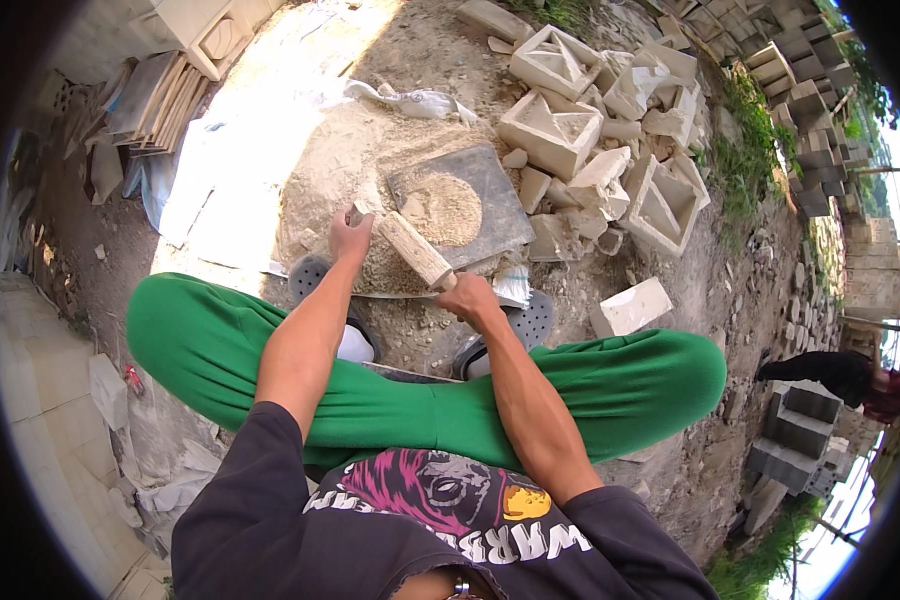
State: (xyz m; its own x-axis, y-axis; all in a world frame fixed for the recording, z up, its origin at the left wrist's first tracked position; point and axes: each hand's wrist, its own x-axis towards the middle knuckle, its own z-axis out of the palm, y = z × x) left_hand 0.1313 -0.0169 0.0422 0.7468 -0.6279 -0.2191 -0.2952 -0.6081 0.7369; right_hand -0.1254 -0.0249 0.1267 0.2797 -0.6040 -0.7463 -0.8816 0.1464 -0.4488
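Left hand (pixel 350 236): closed in a fist at the upper-left end of the rolling pin, fingers curled around its grip, knuckles pointing away from the body.
Right hand (pixel 468 300): gripping the lower-right end, closer to the body than the left hand, its wrist bent so that the fist turns inward.
Arms: both reach forward between the spread knees; the left forearm (pixel 308 330) runs up and slightly right, the right forearm (pixel 530 390) slants up and left.
Rolling pin (pixel 416 250): pale and dusty, held slantwise between the two fists; whether it touches the surface below cannot be told.
Dark slab (pixel 508 218): flat, just beyond the right hand and to the right of the left hand.
Crushed granules (pixel 450 208): a pale beige patch on the slab, up and right of the left hand, with more grit around the pin.
Crumpled white sack (pixel 425 104): farther out, beyond the left hand.
Broken moulds (pixel 552 128): chunky, cream-coloured, piled beyond and right of the right hand.
Pale block (pixel 632 306): alone on the ground, right of the right hand.
Grey clogs (pixel 533 318): one near each hand.
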